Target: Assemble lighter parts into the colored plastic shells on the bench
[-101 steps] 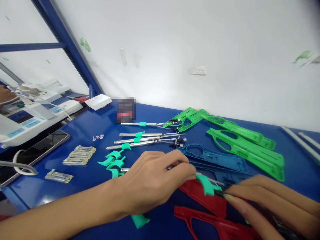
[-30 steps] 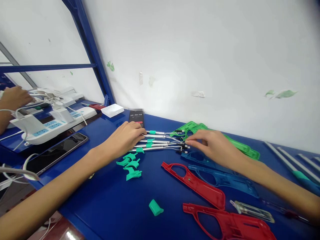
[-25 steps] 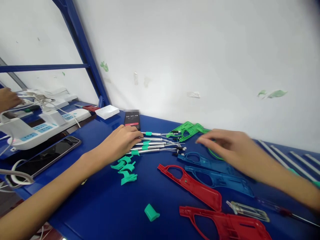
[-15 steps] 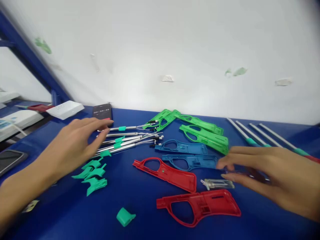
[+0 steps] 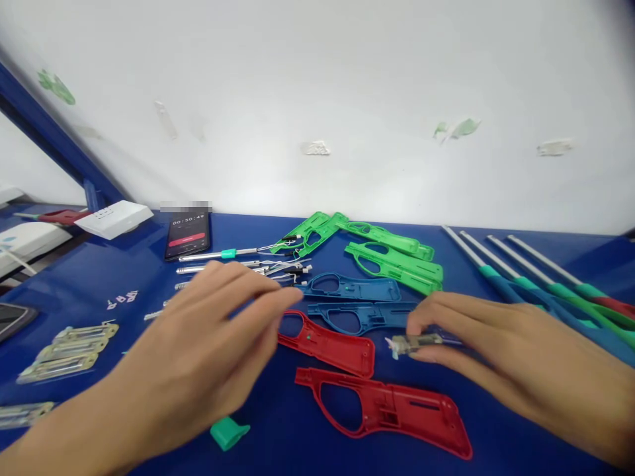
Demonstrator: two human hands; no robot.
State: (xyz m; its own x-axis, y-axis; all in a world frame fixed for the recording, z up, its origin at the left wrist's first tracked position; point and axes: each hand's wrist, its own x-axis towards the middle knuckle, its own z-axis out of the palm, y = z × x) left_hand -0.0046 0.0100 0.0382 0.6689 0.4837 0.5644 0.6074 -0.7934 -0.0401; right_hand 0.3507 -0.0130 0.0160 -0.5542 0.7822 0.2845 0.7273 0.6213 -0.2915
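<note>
Right hand (image 5: 501,350) pinches a small clear metal-and-plastic part (image 5: 414,342) betw. thumb and fingertips, just above the blue table (image 5: 496,423), near its middle, beside the red shells. Left hand (image 5: 208,344) is blurred, fingers loosely spread, holding nothing, over the metal rods (image 5: 218,254) w/ teal collars. One red handle shell (image 5: 387,410) lies nearest the front edge, another red shell (image 5: 332,344) just behind it; two blue shells (image 5: 357,287) and green shells (image 5: 391,254) sit toward the white wall (image 5: 317,79). Long tubes (image 5: 520,277) fan out at the right edge. Bare tabletop shows at front right and front centre, by a loose teal cap (image 5: 227,433). Phone (image 5: 187,235) at back left reads approx. 00:50:49. Clear parts (image 5: 64,344) line the left side.
</note>
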